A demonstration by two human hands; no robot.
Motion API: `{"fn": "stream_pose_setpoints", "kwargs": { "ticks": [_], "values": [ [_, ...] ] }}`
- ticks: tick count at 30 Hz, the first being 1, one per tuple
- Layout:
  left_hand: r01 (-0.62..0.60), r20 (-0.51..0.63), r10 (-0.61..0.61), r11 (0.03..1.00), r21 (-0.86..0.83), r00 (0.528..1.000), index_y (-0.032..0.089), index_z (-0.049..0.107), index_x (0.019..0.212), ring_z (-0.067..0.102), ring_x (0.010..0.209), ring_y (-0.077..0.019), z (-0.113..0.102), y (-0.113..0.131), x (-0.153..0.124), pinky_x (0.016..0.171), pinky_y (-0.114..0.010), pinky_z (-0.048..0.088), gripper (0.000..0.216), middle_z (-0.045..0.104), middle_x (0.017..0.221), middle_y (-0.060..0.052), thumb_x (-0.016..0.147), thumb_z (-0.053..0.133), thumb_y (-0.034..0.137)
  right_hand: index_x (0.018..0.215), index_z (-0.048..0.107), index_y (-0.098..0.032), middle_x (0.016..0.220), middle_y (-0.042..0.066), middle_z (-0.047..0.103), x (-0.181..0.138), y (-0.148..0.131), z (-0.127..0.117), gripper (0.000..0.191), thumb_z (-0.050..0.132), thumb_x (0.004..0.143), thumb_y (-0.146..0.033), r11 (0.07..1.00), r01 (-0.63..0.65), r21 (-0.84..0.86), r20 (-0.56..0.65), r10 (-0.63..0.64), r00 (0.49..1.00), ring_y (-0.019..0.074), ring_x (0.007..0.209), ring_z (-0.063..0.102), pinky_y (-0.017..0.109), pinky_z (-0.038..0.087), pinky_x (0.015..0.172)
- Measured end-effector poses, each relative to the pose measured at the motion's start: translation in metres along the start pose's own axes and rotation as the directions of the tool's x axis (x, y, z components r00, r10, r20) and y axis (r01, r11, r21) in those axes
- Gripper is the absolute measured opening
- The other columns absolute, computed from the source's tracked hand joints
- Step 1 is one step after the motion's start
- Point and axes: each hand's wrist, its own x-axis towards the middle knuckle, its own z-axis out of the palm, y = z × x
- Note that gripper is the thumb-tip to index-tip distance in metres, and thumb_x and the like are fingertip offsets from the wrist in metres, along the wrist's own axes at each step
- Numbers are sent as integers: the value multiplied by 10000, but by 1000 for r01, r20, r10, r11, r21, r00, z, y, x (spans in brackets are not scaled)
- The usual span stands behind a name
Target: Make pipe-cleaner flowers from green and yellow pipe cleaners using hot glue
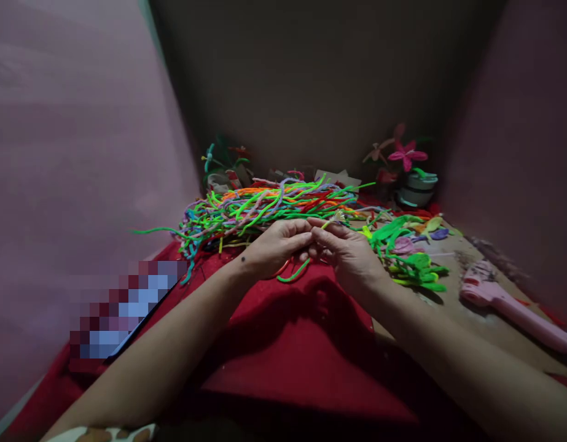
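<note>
My left hand (283, 244) and my right hand (350, 252) meet above the red cloth, both closed with fingertips pinched together. Between them they hold a pale yellow pipe cleaner (329, 222), whose frayed whitish tip sticks up past my right fingers. Most of it is hidden by the fingers. Just below the hands curves a green pipe cleaner (293, 279), with a bit of orange-red one beside it; whether these are held or lie on the cloth I cannot tell. Behind my hands spreads a heap of many-coloured pipe cleaners (265, 205).
Right of my hands, green leaf shapes (419, 270) and petal pieces lie on a brown board (453, 301). A pink hot glue gun (499, 301) rests at the far right. Behind stand a small pot (418, 189) and a pink flower (407, 155). A blurred-out flat device (131, 313) lies left.
</note>
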Motion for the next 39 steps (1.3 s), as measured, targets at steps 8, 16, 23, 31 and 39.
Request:
{"fn": "stream_pose_setpoints", "kwargs": {
  "ticks": [8, 16, 23, 31, 39],
  "values": [
    [68, 36, -74, 988, 138, 997, 107, 590, 735, 413, 488, -48, 4, -7, -4, 488, -180, 297, 270, 543, 593, 9, 801, 539, 364, 691, 685, -140, 620, 1, 626, -7, -3, -2, 147, 713, 634, -271, 992, 51, -113, -91, -61, 994, 109, 586, 552, 267, 448, 638],
    [82, -51, -80, 996, 26, 995, 132, 537, 686, 278, 439, -38, 17, -18, -6, 442, -194, 189, 241, 423, 534, 48, 777, 558, 354, 571, 635, -147, 576, -18, 559, -5, 7, -9, 180, 693, 643, -301, 974, 126, -189, -117, -150, 982, 107, 600, 499, 254, 403, 618],
    [156, -60, -163, 982, -111, 985, 131, 562, 728, 249, 402, -21, 20, -28, -6, 408, -181, 162, 234, 409, 529, 54, 734, 609, 361, 505, 578, -152, 585, -8, 539, -4, 14, -16, 242, 685, 651, -312, 950, 127, -286, -127, -169, 977, 127, 630, 503, 272, 405, 646],
    [218, -115, -231, 969, -113, 966, 131, 563, 717, 275, 350, -17, 25, -31, -4, 366, -157, 189, 211, 379, 475, 71, 715, 609, 336, 486, 595, -143, 499, -12, 522, -6, 15, -16, 247, 652, 669, -299, 926, 113, -359, -142, -174, 974, 108, 527, 457, 259, 372, 557],
    [248, -150, -255, 967, -62, 955, 127, 562, 699, 274, 318, -25, 28, -43, -2, 320, -168, 216, 148, 388, 458, 73, 721, 574, 273, 451, 583, -158, 473, -29, 489, -11, 16, -17, 212, 664, 632, -234, 899, 128, -420, -160, -213, 964, 101, 505, 431, 248, 357, 520]
  ]
}}
